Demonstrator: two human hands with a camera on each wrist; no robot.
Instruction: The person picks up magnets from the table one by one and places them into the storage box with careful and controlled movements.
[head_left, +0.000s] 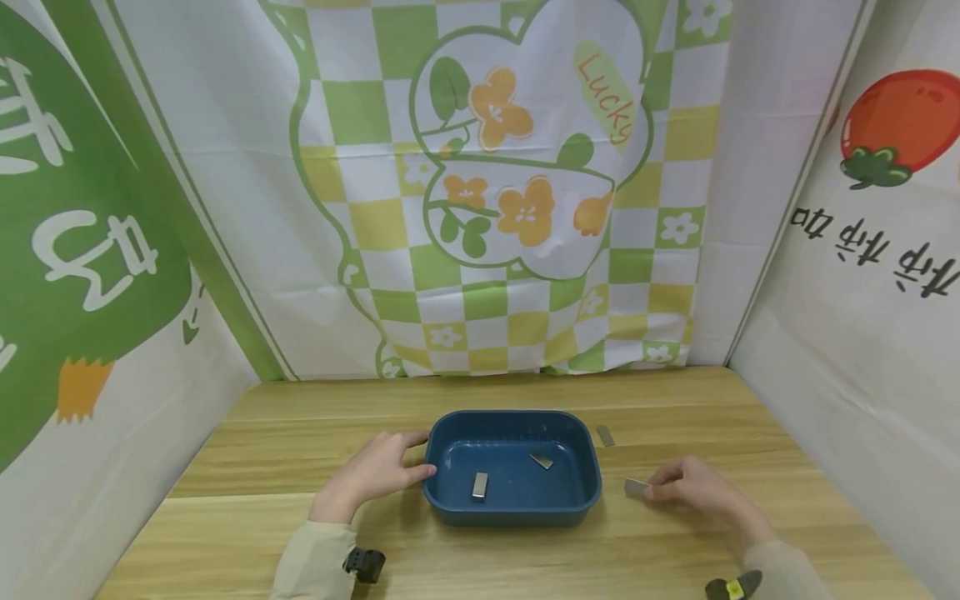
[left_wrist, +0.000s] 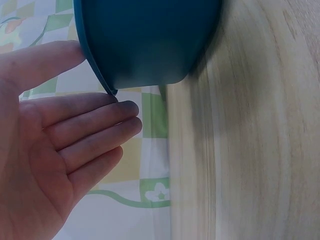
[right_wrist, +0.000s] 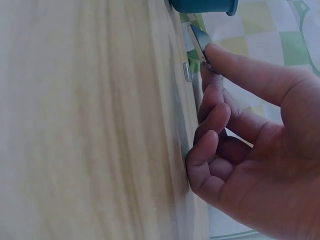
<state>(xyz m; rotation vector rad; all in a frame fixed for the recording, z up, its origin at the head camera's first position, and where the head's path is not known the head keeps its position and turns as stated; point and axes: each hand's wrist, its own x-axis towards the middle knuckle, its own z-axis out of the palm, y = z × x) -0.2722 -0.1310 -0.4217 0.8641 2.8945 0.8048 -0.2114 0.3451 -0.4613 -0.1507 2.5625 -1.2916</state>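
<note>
A dark blue rectangular plastic basin (head_left: 513, 518) stands in the middle of the table in the head view. My left hand (head_left: 381, 468) is at its left side, fingers fairly straight, thumb and forefinger tips touching the rim. Between thumb and forefinger, my right hand (head_left: 693, 487) pinches a small flat silver metal bar (head_left: 636, 487) to the right of the basin. The other fingers of that hand curl inward in the right wrist view. Inside the basin lie two similar pieces, one silver bar (head_left: 480, 486) at the front left and another (head_left: 542, 460) at the right.
One more flat silver piece (head_left: 605, 435) lies on the wooden table (head_left: 330, 417), just right of the basin's back corner. A green checked cloth (head_left: 480, 325) hangs behind the table, and printed curtains (head_left: 825, 358) close in the sides.
</note>
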